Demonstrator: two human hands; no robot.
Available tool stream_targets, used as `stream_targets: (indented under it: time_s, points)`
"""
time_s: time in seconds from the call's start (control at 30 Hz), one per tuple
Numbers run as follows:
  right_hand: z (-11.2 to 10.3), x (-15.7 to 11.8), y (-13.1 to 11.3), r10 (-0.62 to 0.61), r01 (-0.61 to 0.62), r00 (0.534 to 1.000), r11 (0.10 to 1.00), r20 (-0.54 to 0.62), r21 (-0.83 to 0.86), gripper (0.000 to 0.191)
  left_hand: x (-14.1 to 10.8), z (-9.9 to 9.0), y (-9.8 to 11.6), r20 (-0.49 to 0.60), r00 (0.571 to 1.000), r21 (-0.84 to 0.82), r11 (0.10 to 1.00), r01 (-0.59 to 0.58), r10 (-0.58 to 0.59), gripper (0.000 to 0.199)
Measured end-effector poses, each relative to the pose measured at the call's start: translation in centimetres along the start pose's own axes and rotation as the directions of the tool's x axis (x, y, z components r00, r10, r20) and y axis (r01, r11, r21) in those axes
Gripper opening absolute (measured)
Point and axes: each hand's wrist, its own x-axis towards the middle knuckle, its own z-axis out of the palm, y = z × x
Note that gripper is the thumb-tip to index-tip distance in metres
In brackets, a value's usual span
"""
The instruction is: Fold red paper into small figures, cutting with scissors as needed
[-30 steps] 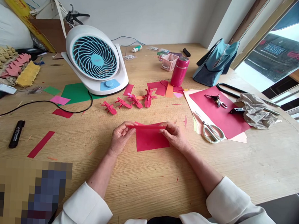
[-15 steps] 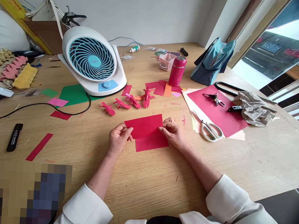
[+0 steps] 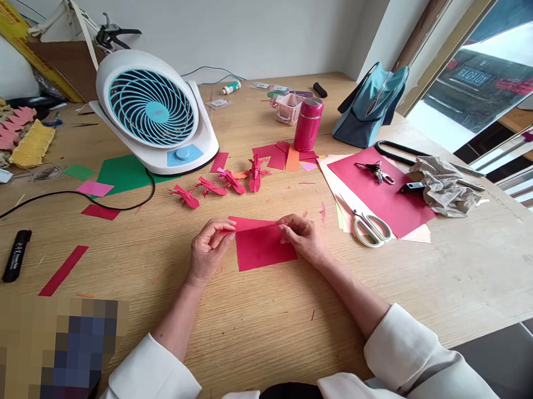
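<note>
A red paper sheet is held up over the wooden table, its upper part tilted back along a crease. My left hand pinches its left end between thumb and fingers. At the right end my right hand pinches the same sheet. Beyond the sheet stand several folded red paper figures. Red and orange paper pieces lie behind them, beside a pink flask.
A white and blue fan stands at the back left. White-handled scissors lie on paper sheets at right, near crumpled grey cloth. A black marker and red strip lie at left.
The sheet's upper part has tipped down and now looks much narrower. Both hands still pinch its ends, with the fingers now higher along its top edge. The view has shifted slightly.
</note>
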Motion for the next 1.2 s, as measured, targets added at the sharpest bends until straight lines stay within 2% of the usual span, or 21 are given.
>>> stream_targets:
  time_s: [0.1, 0.23, 0.4, 0.57, 0.7, 0.83, 1.07, 1.2]
  points:
    - [-0.1, -0.1, 0.0, 0.045, -0.049, 0.997, 0.997, 0.067, 0.058, 0.038, 0.0, -0.1, 0.0, 0.015, 0.999, 0.016, 0.999, -0.037, 0.037, 0.013]
    - [-0.1, 0.0, 0.3, -0.006, -0.014, 0.991, 0.989, 0.137, 0.145, 0.04, -0.1, -0.2, -0.1, 0.044, 0.998, 0.029, 0.999, -0.034, 0.033, 0.014]
    - [-0.3, 0.1, 0.0, -0.004, -0.015, 0.995, 0.984, 0.104, 0.18, 0.041, -0.2, -0.3, 0.0, 0.062, 0.998, 0.058, 0.998, -0.037, 0.034, 0.018]
    - [-0.6, 0.2, -0.3, -0.007, -0.012, 0.996, 0.976, 0.087, 0.215, 0.035, -0.2, -0.2, 0.2, 0.103, 0.994, 0.032, 0.999, 0.018, -0.022, 0.022]
    - [-0.6, 0.3, 0.0, -0.055, 0.046, 0.997, 0.982, 0.046, 0.181, 0.035, -0.2, 0.0, 0.7, 0.136, 0.989, 0.03, 0.998, 0.048, -0.052, 0.022]
    - [-0.6, 0.3, -0.1, -0.053, 0.046, 0.998, 0.989, 0.041, 0.138, 0.036, -0.2, 0.1, 1.2, 0.17, 0.983, 0.054, 0.997, 0.064, -0.072, 0.022]
    - [-0.6, 0.2, -1.1, 0.002, -0.021, 0.996, 0.977, 0.092, 0.213, 0.04, -0.3, 0.2, 1.3, 0.255, 0.967, 0.123, 0.992, -0.02, -0.012, 0.022]
    - [-0.4, 0.2, -1.2, -0.053, 0.045, 0.996, 0.993, 0.078, 0.108, 0.041, -0.4, 0.3, 1.0, 0.291, 0.957, 0.124, 0.992, -0.037, -0.001, 0.02]
